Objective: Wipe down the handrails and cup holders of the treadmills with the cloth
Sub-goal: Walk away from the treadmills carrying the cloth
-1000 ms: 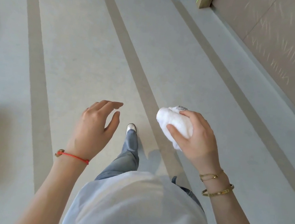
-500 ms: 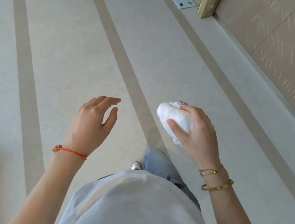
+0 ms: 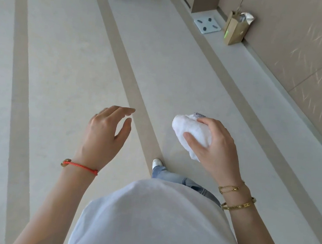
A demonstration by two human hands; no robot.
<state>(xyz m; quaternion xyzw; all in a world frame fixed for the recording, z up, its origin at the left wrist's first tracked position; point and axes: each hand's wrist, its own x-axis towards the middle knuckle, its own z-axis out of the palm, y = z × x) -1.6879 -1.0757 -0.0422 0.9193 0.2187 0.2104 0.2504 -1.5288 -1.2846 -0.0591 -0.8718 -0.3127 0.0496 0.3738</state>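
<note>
While the person walks along the floor (image 3: 61,69), the right hand (image 3: 217,147) holds the cloth (image 3: 190,131) in a soft white ball. The fingers (image 3: 208,122) curl over the top of it and the thumb (image 3: 191,139) presses in from below, so the cloth sits between them. A small tag (image 3: 200,115) sticks out of it, just past the fingertips.

The left hand (image 3: 101,135) holds nothing. Its fingers are loose and a little bent, with a wide gap between them and the thumb.

I think the cloth is very light and squashy. It looks soft and fluffy, not slippery, and it will not break if it drops. Held in a ball like this, it is easy to carry. For wiping, it would likely work better opened up a bit, with the fingers flat on its back so more of it rubs the rail.

No treadmill, handrail or cup holder can be seen, so the wiping has not begun here. Far ahead of the fingers, by the wall (image 3: 305,58), stand a paper bag (image 3: 235,30) and a flat scale (image 3: 207,26).
</note>
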